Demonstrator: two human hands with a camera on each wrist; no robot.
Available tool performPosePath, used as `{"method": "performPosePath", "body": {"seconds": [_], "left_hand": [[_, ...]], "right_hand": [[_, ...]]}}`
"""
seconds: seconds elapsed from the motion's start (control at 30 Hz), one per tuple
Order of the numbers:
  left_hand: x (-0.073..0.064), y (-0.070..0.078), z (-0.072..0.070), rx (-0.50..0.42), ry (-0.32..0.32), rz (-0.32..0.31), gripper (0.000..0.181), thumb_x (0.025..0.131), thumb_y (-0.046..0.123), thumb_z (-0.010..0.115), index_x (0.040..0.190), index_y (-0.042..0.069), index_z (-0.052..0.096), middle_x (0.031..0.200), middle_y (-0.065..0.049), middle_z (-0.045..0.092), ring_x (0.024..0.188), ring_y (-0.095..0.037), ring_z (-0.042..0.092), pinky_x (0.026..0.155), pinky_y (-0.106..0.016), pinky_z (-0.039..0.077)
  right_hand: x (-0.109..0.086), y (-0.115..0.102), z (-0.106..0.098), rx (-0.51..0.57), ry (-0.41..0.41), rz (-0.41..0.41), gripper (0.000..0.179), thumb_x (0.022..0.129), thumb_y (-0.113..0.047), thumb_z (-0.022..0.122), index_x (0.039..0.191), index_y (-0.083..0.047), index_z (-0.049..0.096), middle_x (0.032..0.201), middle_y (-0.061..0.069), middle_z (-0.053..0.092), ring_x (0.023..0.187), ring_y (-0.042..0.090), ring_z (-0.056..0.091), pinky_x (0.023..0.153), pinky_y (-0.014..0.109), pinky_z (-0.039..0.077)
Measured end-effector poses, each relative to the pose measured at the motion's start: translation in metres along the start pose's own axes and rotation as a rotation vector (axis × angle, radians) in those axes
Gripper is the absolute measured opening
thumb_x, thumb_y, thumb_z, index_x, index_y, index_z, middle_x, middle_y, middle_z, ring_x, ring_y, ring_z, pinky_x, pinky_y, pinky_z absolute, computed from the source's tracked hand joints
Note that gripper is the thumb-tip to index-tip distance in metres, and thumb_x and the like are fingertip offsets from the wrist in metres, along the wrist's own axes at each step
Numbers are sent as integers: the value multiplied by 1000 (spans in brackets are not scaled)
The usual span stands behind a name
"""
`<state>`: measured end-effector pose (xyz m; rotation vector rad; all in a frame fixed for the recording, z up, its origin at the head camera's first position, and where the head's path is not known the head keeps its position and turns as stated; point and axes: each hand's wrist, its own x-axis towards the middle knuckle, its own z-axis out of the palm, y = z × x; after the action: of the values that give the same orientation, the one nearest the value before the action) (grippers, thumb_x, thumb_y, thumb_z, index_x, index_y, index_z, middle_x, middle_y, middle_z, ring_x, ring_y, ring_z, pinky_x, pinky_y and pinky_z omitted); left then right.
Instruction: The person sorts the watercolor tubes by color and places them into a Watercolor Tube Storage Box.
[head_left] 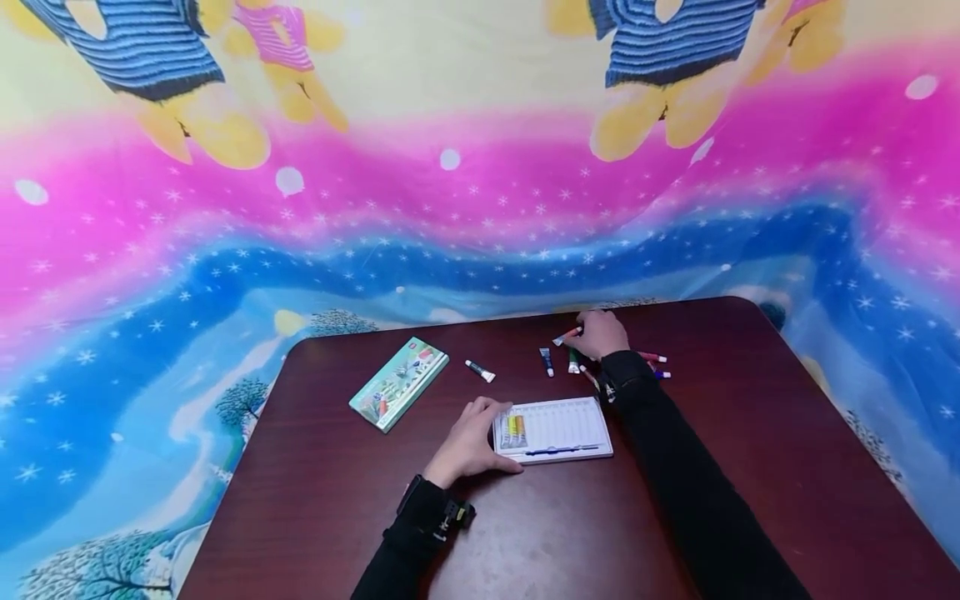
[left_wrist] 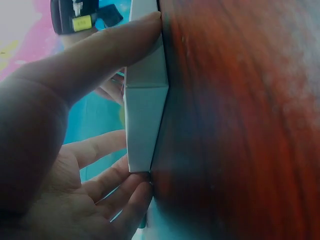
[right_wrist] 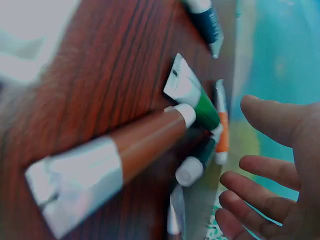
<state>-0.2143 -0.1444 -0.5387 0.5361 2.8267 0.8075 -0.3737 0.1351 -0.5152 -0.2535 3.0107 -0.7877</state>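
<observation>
My left hand grips the left end of a white paint tray, thumb along the near side and fingers at the far side. Inside the tray lie several yellow and orange paint tubes and a blue paintbrush. Close by an orange paint tube near the table's far edge is my right hand. In the right wrist view its fingers are spread and apart from the orange tube. A green tube and a brown tube lie near it.
A green illustrated box rests on the table at left. Between it and the right hand lie a black tube and a dark blue tube. Past the right wrist, a red tube shows. A patterned cloth hangs behind the table.
</observation>
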Motion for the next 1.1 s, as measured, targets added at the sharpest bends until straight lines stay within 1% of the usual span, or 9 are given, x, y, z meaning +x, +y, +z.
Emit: {"method": "performPosePath", "body": {"seconds": [0.1, 0.17, 0.23, 0.37, 0.5, 0.67, 0.87, 1.0, 1.1], "left_hand": [[1, 1, 0, -1, 2, -2, 102, 68, 50, 96, 153, 17, 51, 142, -5, 52, 128, -22, 47, 108, -42, 46], [1, 1, 0, 3, 2, -4, 102, 68, 51, 96, 153, 17, 51, 142, -5, 52, 128, -21, 47, 108, -42, 46], [1, 1, 0, 8, 4, -5, 102, 68, 51, 96, 153, 17, 51, 142, -5, 52, 128, -21, 47, 108, -42, 46], [2, 2, 0, 13, 4, 0, 102, 68, 51, 96, 153, 17, 52, 141, -5, 52, 128, -21, 47, 107, -42, 46], [2, 2, 0, 16, 2, -2, 101, 68, 51, 96, 153, 17, 52, 141, -5, 52, 128, -21, 47, 108, -41, 46], [2, 2, -1, 18, 4, -5, 101, 68, 51, 96, 153, 17, 52, 141, -4, 52, 128, -21, 47, 108, -41, 46], [1, 1, -2, 15, 5, 4, 101, 68, 50, 96, 153, 16, 52, 141, -5, 52, 128, -21, 47, 108, -42, 45], [0, 1, -1, 21, -1, 2, 101, 68, 51, 96, 153, 18, 51, 142, -4, 52, 128, -21, 47, 108, -41, 45], [-1, 1, -2, 24, -3, 2, 102, 68, 51, 96, 153, 18, 51, 142, -4, 52, 128, -21, 47, 108, -41, 45]], "right_hand": [[10, -4, 4, -55, 3, 43, 54, 94, -40, 76, 123, 4, 69, 118, 25, 68, 110, 44, 62, 92, 53, 52], [12, -7, 5, -98, 12, 65, 55, 90, -46, 78, 114, 2, 71, 111, 23, 68, 103, 43, 62, 84, 52, 53], [14, -9, 7, -138, 7, 80, 57, 89, -50, 78, 114, 1, 72, 111, 23, 68, 104, 43, 62, 83, 52, 53], [19, -12, 11, -150, -10, 91, 61, 90, -49, 78, 127, -2, 70, 125, 24, 66, 116, 45, 59, 97, 57, 50], [25, -12, 15, -142, 4, 49, 50, 89, -41, 82, 120, -4, 73, 122, 21, 69, 113, 43, 62, 96, 57, 49], [29, -12, 18, -32, 13, -54, 34, 84, -26, 88, 105, -2, 75, 112, 20, 67, 103, 39, 61, 91, 52, 51], [29, -14, 21, 161, -6, -200, 23, 84, -6, 85, 104, 1, 77, 110, 20, 63, 101, 34, 57, 90, 48, 50], [27, -16, 21, 246, -26, -250, 15, 91, -5, 78, 105, 1, 78, 110, 19, 67, 94, 31, 61, 84, 44, 51], [25, -20, 19, 298, -44, -259, 18, 97, -10, 74, 112, -1, 77, 115, 16, 69, 94, 28, 62, 86, 43, 50]]}}
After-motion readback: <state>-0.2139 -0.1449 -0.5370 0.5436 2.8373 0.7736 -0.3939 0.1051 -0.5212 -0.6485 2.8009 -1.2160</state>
